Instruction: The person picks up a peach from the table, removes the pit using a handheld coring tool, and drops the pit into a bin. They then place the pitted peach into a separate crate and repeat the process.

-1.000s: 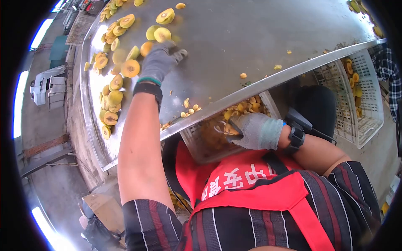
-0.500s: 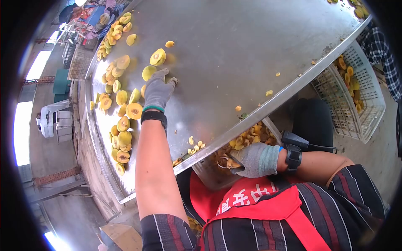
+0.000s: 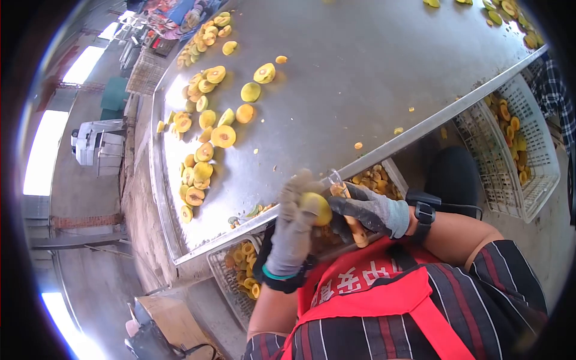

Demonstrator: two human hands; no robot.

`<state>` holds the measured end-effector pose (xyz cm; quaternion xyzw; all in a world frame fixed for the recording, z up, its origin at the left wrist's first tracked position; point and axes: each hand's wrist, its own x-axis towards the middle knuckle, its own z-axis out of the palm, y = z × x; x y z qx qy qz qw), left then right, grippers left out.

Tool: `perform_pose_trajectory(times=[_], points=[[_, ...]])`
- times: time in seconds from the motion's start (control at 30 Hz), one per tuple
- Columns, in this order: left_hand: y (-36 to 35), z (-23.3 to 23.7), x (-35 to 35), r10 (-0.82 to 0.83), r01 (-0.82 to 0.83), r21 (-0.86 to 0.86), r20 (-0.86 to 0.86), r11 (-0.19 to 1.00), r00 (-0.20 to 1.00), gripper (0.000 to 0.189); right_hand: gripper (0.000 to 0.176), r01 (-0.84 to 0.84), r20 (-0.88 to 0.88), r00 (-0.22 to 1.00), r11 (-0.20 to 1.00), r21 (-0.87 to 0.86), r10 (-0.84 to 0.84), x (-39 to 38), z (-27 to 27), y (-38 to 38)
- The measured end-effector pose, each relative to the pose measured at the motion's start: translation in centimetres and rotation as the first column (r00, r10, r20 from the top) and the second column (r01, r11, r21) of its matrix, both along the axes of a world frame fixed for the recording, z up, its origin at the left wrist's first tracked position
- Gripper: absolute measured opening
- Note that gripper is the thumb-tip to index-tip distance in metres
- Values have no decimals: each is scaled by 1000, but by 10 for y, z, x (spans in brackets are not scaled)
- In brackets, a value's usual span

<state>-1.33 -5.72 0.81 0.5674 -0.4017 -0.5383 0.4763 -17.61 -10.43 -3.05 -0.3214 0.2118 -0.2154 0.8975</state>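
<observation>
My left hand point(image 3: 291, 225), gloved in grey and partly blurred, is closed around a yellow-green peach piece point(image 3: 321, 209) just past the table's near edge. Close beside it, my right hand point(image 3: 378, 211), in a grey and black glove, grips a pitting tool with a wooden handle point(image 3: 358, 232) and a metal loop point(image 3: 335, 177) at its upper end. Both hands are in front of my red apron point(image 3: 342, 288). On the metal table point(image 3: 336, 84) lie cut peach halves point(image 3: 223, 136), mostly along its left side, some showing a pit or hollow.
A crate point(image 3: 390, 174) of peach pieces stands below the table edge behind my right hand. Another crate point(image 3: 237, 294) of halves is beside my left forearm. At the right is a white basket point(image 3: 534, 192) with fruit, near a checked sleeve point(image 3: 555, 96).
My left hand has come back from the peach halves on the table to my right hand, now with a peach piece. The right hand has raised the tool, and the view has shifted.
</observation>
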Motion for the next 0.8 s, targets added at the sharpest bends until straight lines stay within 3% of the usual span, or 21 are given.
perform_pose_trajectory(times=[0.03,0.07,0.13,0.17,0.2,0.27,0.3,0.37,0.47,0.53,0.57,0.6,0.63,0.67,0.7,0.73,0.77,0.8], points=[[8,-10,-9,-25,35,-84,122,996,992,52,32,-22,29,999,998,-53,23,-1,-4,1],[14,-16,-8,-20,32,-92,123,995,992,52,32,-25,30,999,998,-60,27,-1,-2,4],[24,-21,-7,13,-12,-11,73,1000,997,44,35,6,22,1000,1000,-23,-6,0,3,11],[27,-19,-6,30,-43,102,129,994,991,34,35,-2,22,1000,1000,-31,3,-1,6,14],[30,-17,-4,39,-52,94,131,994,991,34,35,29,4,1000,994,-105,-29,-2,9,15],[35,-18,2,-10,34,209,-118,977,993,33,36,60,-7,998,982,-181,-62,-1,9,16],[36,-14,-3,-8,32,209,-117,977,993,33,37,92,-9,995,959,-267,-98,1,4,16],[37,-5,-21,11,23,63,-486,998,874,34,37,121,-12,991,929,-350,-133,-1,3,21],[42,-11,-20,42,-1,105,-385,994,922,37,36,69,-73,992,933,-354,-102,-6,13,29],[42,-13,-9,38,-28,30,-371,999,928,36,35,255,56,965,877,-407,-255,-3,21,33],[44,-9,-4,74,-73,19,-448,997,891,36,35,134,-56,984,918,-372,-167,-10,27,29],[43,-1,-3,106,-117,12,-521,993,847,38,35,129,-55,985,919,-373,-161,-11,33,28],[41,0,-7,206,-267,-22,-576,963,791,44,33,31,-207,961,815,-579,-184,-12,38,28],[39,1,-7,208,-270,-22,-576,963,791,44,31,-101,-343,908,669,-736,-241,-12,40,28],[37,2,-8,194,-288,-70,-589,955,784,48,28,-86,-249,887,390,-917,-390,-6,34,31],[36,3,-9,179,-306,-116,-603,945,778,53,28,-88,-251,887,391,-916,-389,-5,32,33],[36,5,-13,239,-333,-153,-438,930,867,57,29,-178,-332,866,388,-904,-375,-2,32,35],[36,3,-13,239,-335,-153,-440,930,866,57,30,-267,-410,837,384,-884,-362,1,34,36]])
